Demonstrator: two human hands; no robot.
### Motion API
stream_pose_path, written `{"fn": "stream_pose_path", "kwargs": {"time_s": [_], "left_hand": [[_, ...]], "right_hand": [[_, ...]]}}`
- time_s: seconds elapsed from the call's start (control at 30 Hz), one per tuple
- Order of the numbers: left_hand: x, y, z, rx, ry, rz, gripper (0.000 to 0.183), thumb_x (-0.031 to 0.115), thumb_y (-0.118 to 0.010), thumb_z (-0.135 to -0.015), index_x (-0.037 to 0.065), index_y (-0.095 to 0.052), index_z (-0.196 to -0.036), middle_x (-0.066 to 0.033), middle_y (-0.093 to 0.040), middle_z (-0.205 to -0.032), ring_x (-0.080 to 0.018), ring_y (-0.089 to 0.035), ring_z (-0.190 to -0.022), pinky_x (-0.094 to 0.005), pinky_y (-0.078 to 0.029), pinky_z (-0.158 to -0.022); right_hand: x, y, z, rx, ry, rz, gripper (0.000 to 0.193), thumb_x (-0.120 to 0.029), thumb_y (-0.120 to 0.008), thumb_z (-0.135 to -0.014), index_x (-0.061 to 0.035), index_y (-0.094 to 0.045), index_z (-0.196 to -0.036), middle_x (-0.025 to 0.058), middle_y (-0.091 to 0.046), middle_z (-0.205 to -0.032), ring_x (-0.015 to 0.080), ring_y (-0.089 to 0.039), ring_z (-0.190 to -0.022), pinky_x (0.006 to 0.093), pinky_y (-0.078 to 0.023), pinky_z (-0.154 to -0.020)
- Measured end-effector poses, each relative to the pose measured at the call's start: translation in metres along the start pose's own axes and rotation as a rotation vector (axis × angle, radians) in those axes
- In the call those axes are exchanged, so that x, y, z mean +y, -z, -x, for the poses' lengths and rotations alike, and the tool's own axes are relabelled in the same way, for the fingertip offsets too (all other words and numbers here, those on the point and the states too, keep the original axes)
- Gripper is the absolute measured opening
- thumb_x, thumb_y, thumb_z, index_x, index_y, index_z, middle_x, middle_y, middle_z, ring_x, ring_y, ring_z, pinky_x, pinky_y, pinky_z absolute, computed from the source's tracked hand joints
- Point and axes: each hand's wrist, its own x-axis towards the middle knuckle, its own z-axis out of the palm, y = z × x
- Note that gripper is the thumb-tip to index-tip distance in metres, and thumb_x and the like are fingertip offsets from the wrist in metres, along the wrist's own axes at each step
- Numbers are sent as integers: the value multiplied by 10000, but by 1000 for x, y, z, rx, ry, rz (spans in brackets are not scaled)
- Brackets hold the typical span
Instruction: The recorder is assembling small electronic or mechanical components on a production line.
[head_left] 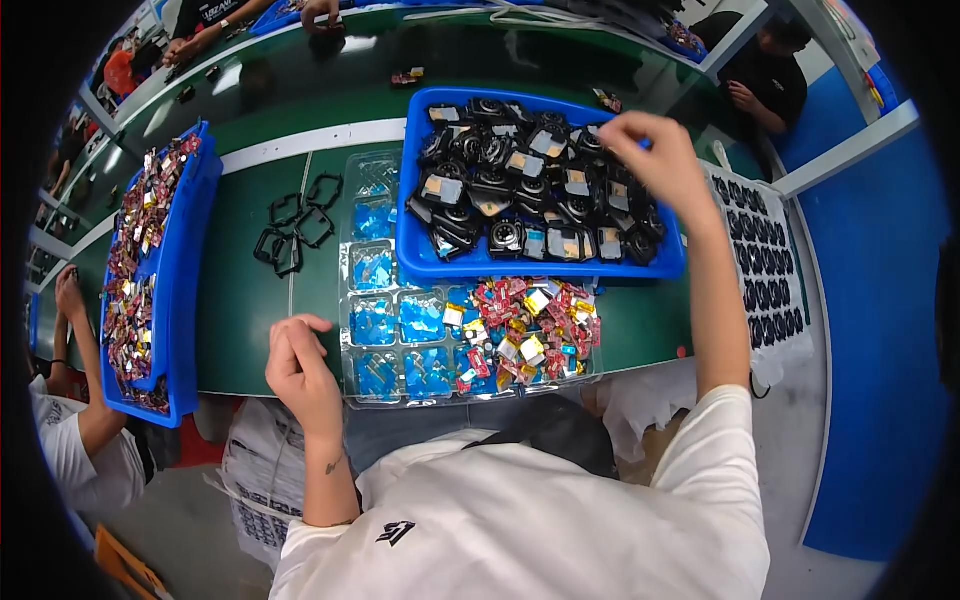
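Reaching over the rectangular blue plastic tray (420, 262) of black camera modules (505, 238), whose long axis runs left-right, the right hand (655, 160) pinches closed; whether it holds anything is unclear. The left hand (300, 372) rests curled, seemingly empty, beside the clear blister tray (345, 300).

On the desk (250, 310) a bin (540, 268) of camera modules (530, 190) stands behind the clear tray (372, 300), partly on it. Small frames (297, 225) lie left of the tray; a second bin (185, 280) lies further left.
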Motion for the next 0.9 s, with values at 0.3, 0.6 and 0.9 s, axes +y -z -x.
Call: {"fn": "stream_pose_path", "kwargs": {"time_s": [0.3,0.6,0.9], "left_hand": [[35,-13,2,-147,200,376,61,5,-607,-861,7,-565,-906,-23,-588,-827,-59,-507,-721,-180,-388,-626],[53,-24,8,-374,-72,171,62,-8,-658,-772,26,-619,-806,-29,-613,-783,-95,-480,-661,-219,-348,-562],[66,-31,-2,-379,-218,167,133,12,-692,-734,34,-656,-860,-47,-637,-801,-151,-548,-728,-247,-400,-578]], "right_hand": [[-90,-68,117,3,209,164,189,-215,-770,-682,-60,-662,-693,43,-577,-660,199,-558,-613,294,-440,-529],[-101,-83,124,112,147,177,180,-211,-756,-657,-73,-642,-677,28,-552,-687,197,-539,-660,311,-457,-562],[-103,-79,122,221,239,-151,101,23,-646,-763,-14,-653,-856,88,-620,-731,198,-586,-647,284,-447,-563]]}}
